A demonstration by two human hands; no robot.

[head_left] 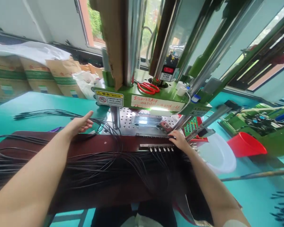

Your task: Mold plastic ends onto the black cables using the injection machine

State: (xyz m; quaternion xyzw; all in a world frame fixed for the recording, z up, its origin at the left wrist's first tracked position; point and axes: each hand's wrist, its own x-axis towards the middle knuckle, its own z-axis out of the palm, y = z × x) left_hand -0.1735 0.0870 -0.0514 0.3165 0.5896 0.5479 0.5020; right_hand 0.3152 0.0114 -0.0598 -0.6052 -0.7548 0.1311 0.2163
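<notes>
My left hand (81, 124) is beside a bundle of thin black cables (54, 112) at the left of the brown board (130, 143). Its thumb stands apart from the fingers, and the cables run behind or across it; I see no firm grip. My right hand (178, 140) has its fingers bent round the right end of a long dark bar (152, 135), at the front of the press's metal plate (125, 121). In front of that bar lies a second strip (156, 147) with several metal-ended cables in a row. More black cables (97, 160) spread over the board's near side.
A green press (130, 97) with steel columns rises straight ahead, red-handled scissors (148, 88) on its ledge. Right of it are a white basin (217, 154), a red bucket (247, 145) and a control panel (194, 127). Paper sacks (35, 75) stand at the back left.
</notes>
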